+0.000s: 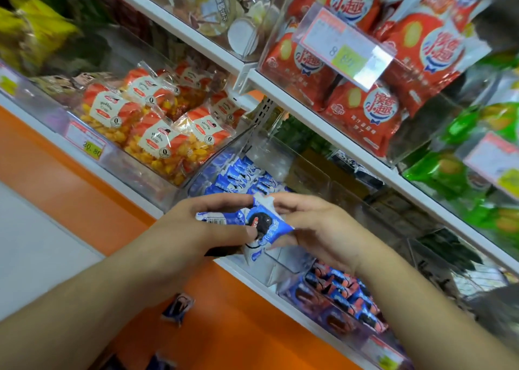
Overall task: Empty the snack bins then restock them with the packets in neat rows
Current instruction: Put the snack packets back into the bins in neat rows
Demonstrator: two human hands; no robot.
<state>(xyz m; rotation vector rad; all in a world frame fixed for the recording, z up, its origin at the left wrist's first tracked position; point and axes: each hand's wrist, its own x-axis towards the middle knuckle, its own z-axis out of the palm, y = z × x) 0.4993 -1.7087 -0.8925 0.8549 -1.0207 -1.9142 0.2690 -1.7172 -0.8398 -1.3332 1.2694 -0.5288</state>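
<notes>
Both hands meet in front of a clear bin [283, 260] on the lower shelf. My left hand [205, 223] grips a small stack of blue cookie packets [222, 218]. My right hand [314, 229] pinches one blue packet with a dark cookie picture [264, 223] at the front of that stack. Behind the hands, several more blue packets [244, 178] stand in a row inside the bin. One blue packet [178, 308] lies below, against the orange base.
To the left sits a clear bin of orange-and-yellow snack bags [157, 125]. A bin of blue and red packets [342, 299] is lower right. The upper shelf [323, 114] carries red bags [373, 108] and green bags [477, 156]. Price tags [87, 142] hang on bin fronts.
</notes>
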